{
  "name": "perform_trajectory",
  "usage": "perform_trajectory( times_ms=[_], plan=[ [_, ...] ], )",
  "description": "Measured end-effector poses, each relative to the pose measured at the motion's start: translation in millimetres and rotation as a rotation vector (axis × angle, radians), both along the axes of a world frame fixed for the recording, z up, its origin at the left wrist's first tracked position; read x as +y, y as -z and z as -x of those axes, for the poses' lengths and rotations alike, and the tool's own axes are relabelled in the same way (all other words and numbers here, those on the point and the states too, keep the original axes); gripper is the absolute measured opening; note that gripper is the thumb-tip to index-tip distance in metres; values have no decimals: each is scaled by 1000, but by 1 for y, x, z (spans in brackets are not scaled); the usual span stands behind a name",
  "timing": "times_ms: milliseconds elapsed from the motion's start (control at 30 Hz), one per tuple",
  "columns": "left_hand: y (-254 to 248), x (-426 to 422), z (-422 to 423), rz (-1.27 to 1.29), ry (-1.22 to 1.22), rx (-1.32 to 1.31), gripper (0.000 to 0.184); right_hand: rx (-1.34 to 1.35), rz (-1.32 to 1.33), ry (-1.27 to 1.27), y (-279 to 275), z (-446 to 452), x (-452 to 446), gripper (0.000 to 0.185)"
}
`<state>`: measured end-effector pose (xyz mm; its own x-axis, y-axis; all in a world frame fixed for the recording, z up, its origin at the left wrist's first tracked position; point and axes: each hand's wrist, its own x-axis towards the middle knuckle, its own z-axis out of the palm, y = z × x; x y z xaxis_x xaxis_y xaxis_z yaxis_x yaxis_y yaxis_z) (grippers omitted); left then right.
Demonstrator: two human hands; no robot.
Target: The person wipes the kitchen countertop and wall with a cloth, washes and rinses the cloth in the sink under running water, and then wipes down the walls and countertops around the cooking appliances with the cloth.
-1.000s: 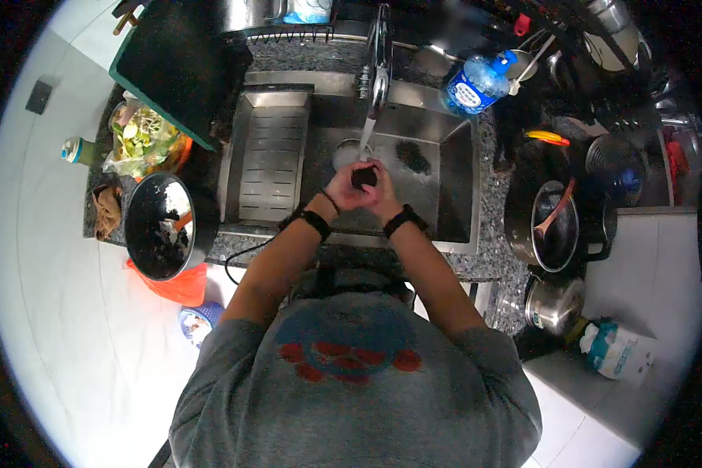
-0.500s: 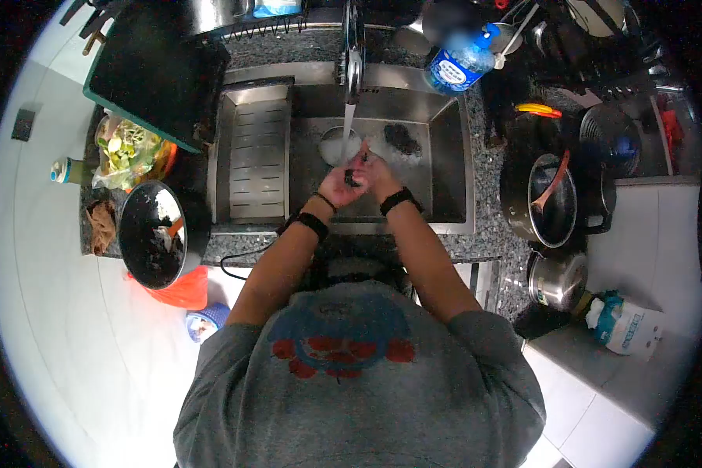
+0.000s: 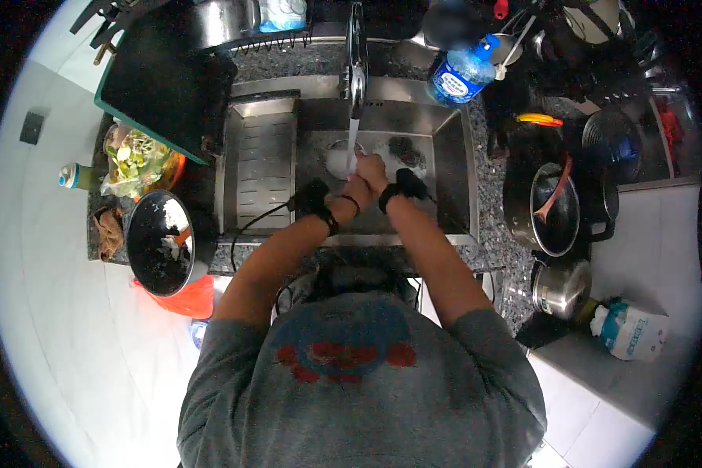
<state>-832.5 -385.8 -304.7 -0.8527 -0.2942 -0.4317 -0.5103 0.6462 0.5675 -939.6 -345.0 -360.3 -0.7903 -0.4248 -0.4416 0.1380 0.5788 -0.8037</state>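
Left hand (image 3: 356,190) and right hand (image 3: 372,170) meet; whether either grasps anything cannot be told. Dark clump (image 3: 403,153), at their two o'clock: probably light, soft, slippery; grasp around its middle.

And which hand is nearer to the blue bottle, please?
Right. The right hand is over the sink, in front of the blue bottle and to its left. The left hand is farther left and closer to the body.

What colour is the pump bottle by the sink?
The pump bottle is blue, with a blue-and-white label. It shows best in the head view.
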Motion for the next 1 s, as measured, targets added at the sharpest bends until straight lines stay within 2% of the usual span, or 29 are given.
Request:
perform_trajectory(
  times_ms=[67,133,167,200,267,333,367,400,433,467,533,567,633,667,733,767,833,867,933,967,1000],
  plan=[
    [-28,-5,-6,139,-40,9,21,296,-268,41,17,13,-10,32],
    [-60,-22,-13,187,-35,10,25,580,-317,-145,-34,-7,-19,32],
    [-70,-31,-15,161,-43,-5,27,576,-311,-144,-53,-12,-19,32],
    [-79,-43,-13,-12,-89,-51,29,33,26,-93,-72,-9,-17,35],
    [-88,-60,-6,-600,-311,-188,33,-519,356,-38,-100,-15,-10,40],
    [-96,-68,-6,-1134,-540,-272,37,-702,656,-3,-117,-20,-8,46],
    [-93,-70,-9,-1365,-565,-268,32,-707,652,-4,-96,-22,-13,46],
    [-90,-71,-13,-1590,-590,-290,29,-768,775,122,-52,-22,-22,45],
    [-86,-69,-14,-2048,-615,-300,23,-796,832,193,-43,-23,-18,44],
    [-85,-62,-14,-2053,-616,-309,23,-821,891,264,-38,-25,-14,44],
    [-90,-46,-14,-2658,-945,-43,17,-1101,1221,188,-82,-40,-2,40],
    [-101,-39,-13,-2656,-954,-48,17,-1200,1325,160,-105,-49,2,39],
    [-125,-29,-9,-2348,-1136,465,12,-939,1353,399,-127,-61,1,38],
    [-123,-29,-7,-2350,-1142,457,12,-939,1350,406,-119,-62,2,38],
    [-112,-34,-1,-2540,-1129,234,12,-641,1322,397,-92,-58,-1,33],
    [-105,-34,-1,-2539,-1130,230,12,-641,1322,400,-85,-51,-1,33],
    [-87,-37,1,-2639,-868,84,11,-840,1275,396,-89,-38,1,30],
    [-78,-39,1,-2640,-872,80,11,-840,1273,400,-94,-38,6,30],
    [-73,-44,2,-2487,-589,-155,10,-787,889,455,-125,-37,13,27],
    [-75,-40,2,-2488,-589,-160,10,-786,888,459,-130,-36,15,27],
    [-93,-32,0,-2032,-644,-114,10,-752,763,459,-133,-33,15,25]
  ],
)
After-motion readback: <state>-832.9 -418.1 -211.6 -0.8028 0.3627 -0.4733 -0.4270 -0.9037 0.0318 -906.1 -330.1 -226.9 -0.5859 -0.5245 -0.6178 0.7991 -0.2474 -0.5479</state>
